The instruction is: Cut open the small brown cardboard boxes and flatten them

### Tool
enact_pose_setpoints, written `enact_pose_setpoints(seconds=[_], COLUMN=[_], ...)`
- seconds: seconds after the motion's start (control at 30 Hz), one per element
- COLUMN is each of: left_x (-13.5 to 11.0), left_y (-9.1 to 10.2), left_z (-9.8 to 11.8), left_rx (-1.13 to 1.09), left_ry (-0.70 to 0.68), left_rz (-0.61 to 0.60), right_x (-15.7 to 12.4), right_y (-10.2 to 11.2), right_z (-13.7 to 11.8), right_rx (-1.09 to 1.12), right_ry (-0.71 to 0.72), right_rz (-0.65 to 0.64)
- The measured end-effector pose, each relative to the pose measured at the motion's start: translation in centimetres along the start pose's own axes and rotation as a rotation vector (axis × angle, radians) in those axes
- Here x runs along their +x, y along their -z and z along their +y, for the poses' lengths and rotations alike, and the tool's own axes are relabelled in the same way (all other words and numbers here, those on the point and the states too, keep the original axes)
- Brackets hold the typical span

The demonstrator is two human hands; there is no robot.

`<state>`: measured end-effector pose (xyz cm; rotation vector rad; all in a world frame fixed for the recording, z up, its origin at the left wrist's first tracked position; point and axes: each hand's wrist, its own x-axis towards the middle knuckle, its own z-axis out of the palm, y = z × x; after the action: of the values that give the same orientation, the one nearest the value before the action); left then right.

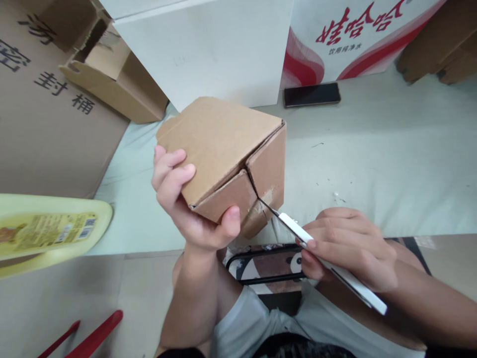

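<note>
My left hand [186, 204] grips a small brown cardboard box [227, 144], tilted with its taped end facing me, fingers on the left face and thumb under the front flap. My right hand [350, 248] is closed round a white utility knife [328, 261]. The thin blade tip touches the seam where the box's end flaps meet, at the lower right corner.
A black phone [311, 94] lies on the pale green surface [372, 164] behind the box. Large cardboard boxes [48, 114] stand at left, a white box [208, 44] and a red-and-white carton [354, 35] at back. A yellow bottle [48, 231] lies at left.
</note>
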<state>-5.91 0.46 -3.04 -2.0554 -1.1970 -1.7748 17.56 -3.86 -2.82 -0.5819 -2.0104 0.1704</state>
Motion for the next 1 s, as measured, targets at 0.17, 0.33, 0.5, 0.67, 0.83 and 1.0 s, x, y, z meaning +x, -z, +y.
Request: enact_pose_setpoints(seconds=[0.17,0.33,0.5,0.67,0.83,1.0], left_x=[-0.1,-0.1,-0.2,-0.5,-0.3,-0.3], left_y=[-0.1,-0.1,-0.1,-0.1,-0.1,-0.1], left_z=[0.1,0.2,0.1,-0.2,-0.2,0.0], left_rx=[-0.035,-0.032,0.020,0.084,0.038,0.000], left_ry=[-0.002,-0.018,-0.017,0.046,0.024,0.039], left_rz=[0.001,0.006,-0.007,-0.030,-0.019,-0.003], right_x=[0.1,-0.2,-0.2,-0.1,-0.1,-0.2], right_y=[-1.2,-1.8,-1.7,-1.3,-0.7,-0.8], right_z=[0.7,0.9,0.7,0.7,0.6,0.5], right_rx=[0.111,0.100,0.119,0.125,0.125,0.120], right_ry=[0.056,0.073,0.066,0.086,0.084,0.073], right_rz=[0.080,0.151,0.136,0.108,0.070,0.078])
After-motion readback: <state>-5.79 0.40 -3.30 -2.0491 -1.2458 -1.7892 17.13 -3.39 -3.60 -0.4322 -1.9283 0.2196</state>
